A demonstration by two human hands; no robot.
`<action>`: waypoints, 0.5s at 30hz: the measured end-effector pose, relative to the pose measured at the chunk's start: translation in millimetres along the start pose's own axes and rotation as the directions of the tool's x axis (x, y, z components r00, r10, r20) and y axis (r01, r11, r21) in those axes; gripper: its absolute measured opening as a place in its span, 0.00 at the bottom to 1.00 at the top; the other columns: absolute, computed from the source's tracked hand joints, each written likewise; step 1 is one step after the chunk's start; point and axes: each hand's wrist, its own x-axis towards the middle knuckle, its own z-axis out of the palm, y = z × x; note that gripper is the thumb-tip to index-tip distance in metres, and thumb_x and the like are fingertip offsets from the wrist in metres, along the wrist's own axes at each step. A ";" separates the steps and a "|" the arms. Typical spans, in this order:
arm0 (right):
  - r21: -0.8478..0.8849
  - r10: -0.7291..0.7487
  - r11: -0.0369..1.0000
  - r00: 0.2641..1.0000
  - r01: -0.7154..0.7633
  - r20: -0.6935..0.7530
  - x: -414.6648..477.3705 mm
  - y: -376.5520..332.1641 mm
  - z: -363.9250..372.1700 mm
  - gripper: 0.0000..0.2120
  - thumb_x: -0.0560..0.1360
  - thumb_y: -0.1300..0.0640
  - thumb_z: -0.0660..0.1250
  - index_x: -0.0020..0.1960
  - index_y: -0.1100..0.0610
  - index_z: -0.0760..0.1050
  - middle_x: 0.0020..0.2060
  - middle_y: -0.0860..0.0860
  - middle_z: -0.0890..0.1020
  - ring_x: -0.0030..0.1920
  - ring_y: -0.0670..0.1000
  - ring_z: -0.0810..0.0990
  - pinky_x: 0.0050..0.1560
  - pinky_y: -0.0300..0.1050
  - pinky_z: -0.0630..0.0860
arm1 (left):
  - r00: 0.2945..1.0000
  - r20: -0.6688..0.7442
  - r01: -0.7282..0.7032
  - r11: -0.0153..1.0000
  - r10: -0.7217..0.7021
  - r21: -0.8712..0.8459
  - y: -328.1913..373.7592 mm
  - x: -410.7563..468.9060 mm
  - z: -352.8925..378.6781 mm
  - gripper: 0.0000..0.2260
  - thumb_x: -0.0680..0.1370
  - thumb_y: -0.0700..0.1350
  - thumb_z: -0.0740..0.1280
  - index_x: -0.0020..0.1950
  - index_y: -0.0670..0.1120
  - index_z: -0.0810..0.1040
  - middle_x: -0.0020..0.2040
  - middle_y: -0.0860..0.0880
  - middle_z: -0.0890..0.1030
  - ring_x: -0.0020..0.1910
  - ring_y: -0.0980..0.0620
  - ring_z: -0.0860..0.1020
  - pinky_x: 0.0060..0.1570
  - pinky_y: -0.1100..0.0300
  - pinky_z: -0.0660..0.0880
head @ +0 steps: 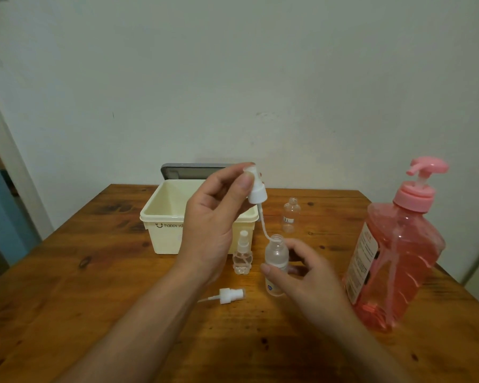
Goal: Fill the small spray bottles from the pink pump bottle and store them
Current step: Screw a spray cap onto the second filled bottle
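The one camera sat on the person's head and looked forward and down over a wooden table (pixel 67 272) toward a pale wall (pixel 233 64) behind it. It was near enough that the left hand (pixel 213 225) and right hand (pixel 302 275) filled the middle of the frame, and the wide lens took in the table's far corners.

Dim, flat indoor light, soft grainy detail, faint sheen on the tabletop (pixel 94 313), wide-angle bending at the edges.
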 end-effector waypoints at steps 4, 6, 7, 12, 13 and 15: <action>-0.007 0.005 1.000 1.000 -0.005 0.008 -0.6 3.5 2.5 0.15 0.70 0.50 0.74 0.53 0.38 0.75 0.49 0.33 0.79 0.51 0.31 0.75 0.46 0.31 0.70 | 0.999 0.040 0.007 0.998 -0.010 0.060 -2.7 0.3 -1.5 0.11 0.73 0.55 0.70 0.54 0.55 0.83 0.50 0.53 0.85 0.53 0.54 0.82 0.48 0.63 0.79; -0.003 0.006 1.000 1.000 -0.006 0.019 -1.0 4.7 3.5 0.15 0.70 0.49 0.74 0.53 0.37 0.74 0.50 0.28 0.77 0.51 0.31 0.74 0.46 0.30 0.70 | 0.999 0.051 0.007 0.996 -0.011 0.089 -3.7 1.1 -2.0 0.12 0.73 0.54 0.70 0.55 0.55 0.83 0.51 0.52 0.85 0.53 0.54 0.82 0.48 0.63 0.79; -0.006 0.006 1.000 1.000 -0.006 0.025 -1.0 5.3 4.1 0.15 0.70 0.49 0.74 0.53 0.36 0.74 0.50 0.27 0.76 0.51 0.30 0.74 0.46 0.31 0.70 | 0.999 0.051 0.010 0.995 -0.015 0.104 -4.7 1.6 -2.1 0.12 0.73 0.54 0.69 0.56 0.54 0.83 0.52 0.51 0.85 0.53 0.53 0.82 0.48 0.63 0.79; -0.006 0.000 1.000 1.000 0.000 0.012 -0.9 9.0 5.1 0.16 0.70 0.51 0.74 0.53 0.36 0.75 0.50 0.28 0.77 0.51 0.32 0.76 0.47 0.32 0.71 | 0.999 0.045 0.023 0.988 -0.030 0.150 -9.0 3.6 -0.5 0.13 0.73 0.51 0.69 0.56 0.50 0.82 0.49 0.53 0.85 0.50 0.57 0.83 0.46 0.66 0.78; -0.002 -0.002 1.000 1.000 0.002 0.010 -0.6 9.8 5.3 0.16 0.70 0.51 0.74 0.53 0.37 0.76 0.49 0.29 0.78 0.51 0.33 0.76 0.47 0.32 0.71 | 0.998 0.057 0.021 0.986 -0.031 0.166 -9.8 3.4 0.0 0.13 0.73 0.51 0.69 0.56 0.49 0.82 0.48 0.55 0.85 0.49 0.58 0.83 0.45 0.68 0.78; 0.008 -0.002 1.000 1.000 0.001 0.016 -0.1 10.9 5.7 0.15 0.70 0.51 0.74 0.53 0.37 0.76 0.50 0.30 0.79 0.51 0.34 0.77 0.46 0.30 0.72 | 0.995 0.093 0.022 0.979 -0.041 0.204 -12.7 1.9 0.6 0.14 0.73 0.51 0.69 0.56 0.48 0.82 0.46 0.57 0.85 0.47 0.61 0.82 0.43 0.69 0.77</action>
